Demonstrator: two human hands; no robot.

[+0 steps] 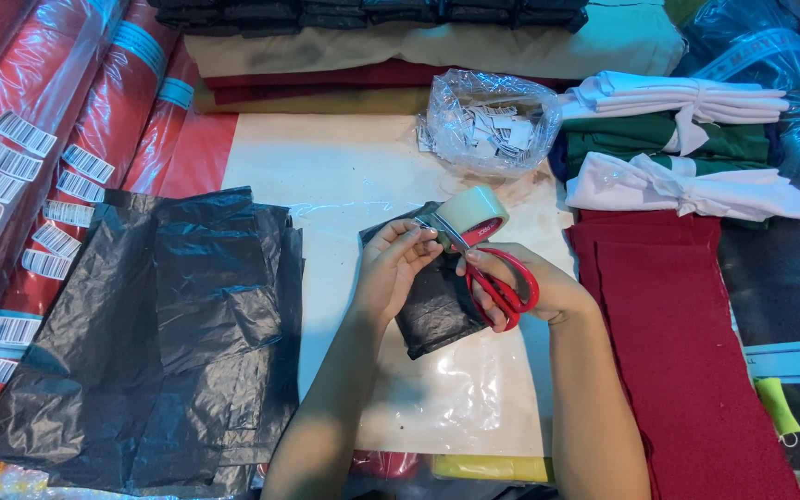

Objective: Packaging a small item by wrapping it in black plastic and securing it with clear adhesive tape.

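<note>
My right hand [530, 287] is closed around the red scissors [502, 282]. My fingers are through the red loops, and the blades point up toward the roll of clear tape [474, 215]. I cannot tell how far apart the blades are, because my fingers hide them.

My left hand [391, 264] is curled, and its fingertips pinch something small right by the tape roll. I think it is the loose end of the tape, but it is too thin to see well.

Under both hands lies a small folded black plastic bag [437, 306]. It sits in the middle of the bench [326, 167], on the pale shiny cover. The tape roll rests at the top edge of this bag, touching my fingers.

To do this step well, I think the tape should be pulled tight and flat, so the scissors cut it clean and it does not curl and stick to itself. My fingertips should stay clear of the blades. The bag should lie still and stay folded.

A big pile of black plastic bags [168, 343] lies well apart on my left. A clear bag of small white tags [493, 120] sits just behind the tape. Dark red cloth [678, 352] lies on my right.
</note>
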